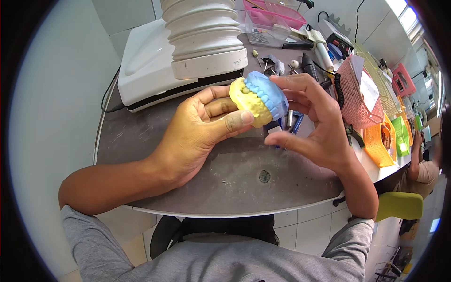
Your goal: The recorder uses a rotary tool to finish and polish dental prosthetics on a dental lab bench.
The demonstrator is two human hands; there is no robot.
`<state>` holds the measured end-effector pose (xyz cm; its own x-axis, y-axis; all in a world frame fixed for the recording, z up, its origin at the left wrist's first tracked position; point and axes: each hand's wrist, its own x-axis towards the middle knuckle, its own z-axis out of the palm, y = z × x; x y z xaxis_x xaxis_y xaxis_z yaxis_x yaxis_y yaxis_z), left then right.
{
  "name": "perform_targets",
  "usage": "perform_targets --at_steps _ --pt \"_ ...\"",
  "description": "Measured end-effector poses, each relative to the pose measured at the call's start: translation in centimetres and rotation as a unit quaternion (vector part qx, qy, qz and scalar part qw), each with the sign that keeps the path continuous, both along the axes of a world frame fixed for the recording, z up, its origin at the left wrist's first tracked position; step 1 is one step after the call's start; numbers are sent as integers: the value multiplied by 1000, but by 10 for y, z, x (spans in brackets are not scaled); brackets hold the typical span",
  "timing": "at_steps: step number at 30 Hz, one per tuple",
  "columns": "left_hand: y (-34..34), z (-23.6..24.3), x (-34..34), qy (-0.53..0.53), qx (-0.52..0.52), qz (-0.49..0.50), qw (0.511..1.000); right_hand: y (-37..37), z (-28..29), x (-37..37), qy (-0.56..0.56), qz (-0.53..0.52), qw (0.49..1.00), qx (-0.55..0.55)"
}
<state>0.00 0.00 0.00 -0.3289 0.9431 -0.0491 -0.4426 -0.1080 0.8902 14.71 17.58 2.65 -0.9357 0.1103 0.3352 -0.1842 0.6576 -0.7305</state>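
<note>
My left hand (204, 115) is closed on a yellow dental cast (249, 105), its thumb along the near side and its fingers behind. Against the yellow cast sits a blue dental cast (270, 94), the two tooth rows meeting along a slanted line. My right hand (314, 117) curves round the right side of the blue cast. Its index fingertip touches the blue cast's upper edge, while its thumb stands apart below; its other fingers are partly hidden. Both casts are held above the grey-brown tabletop (211, 183).
A ribbed white hose (202, 28) hangs over a white machine (145, 61) at the back left. Behind my hands lie small rotary bits (256, 55) and a black handpiece (308, 66). Pink (359, 103) and orange baskets (380, 143) line the right. Another person (425, 176) sits far right.
</note>
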Motion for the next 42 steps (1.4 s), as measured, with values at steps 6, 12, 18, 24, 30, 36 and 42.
perform_targets --at_steps 6,12,18,24,30,36,42 --pt "-1 -3 11 96 -18 92 991 -17 -7 -3 81 -87 976 183" --pt "-18 -1 15 205 -38 110 972 -23 -4 -8 151 -83 940 295" --pt "-54 6 11 402 -9 189 896 -32 -2 -23 142 81 929 331" --pt "-63 4 -15 579 36 62 812 -44 -12 -42 199 164 898 357" --pt "-57 4 -16 675 42 16 736 -31 -10 -24 209 166 879 396" --pt "-57 4 -1 719 -24 54 693 12 16 2 107 -127 946 278" --pt "-43 6 1 674 -46 61 735 9 5 -4 -29 -111 951 287"
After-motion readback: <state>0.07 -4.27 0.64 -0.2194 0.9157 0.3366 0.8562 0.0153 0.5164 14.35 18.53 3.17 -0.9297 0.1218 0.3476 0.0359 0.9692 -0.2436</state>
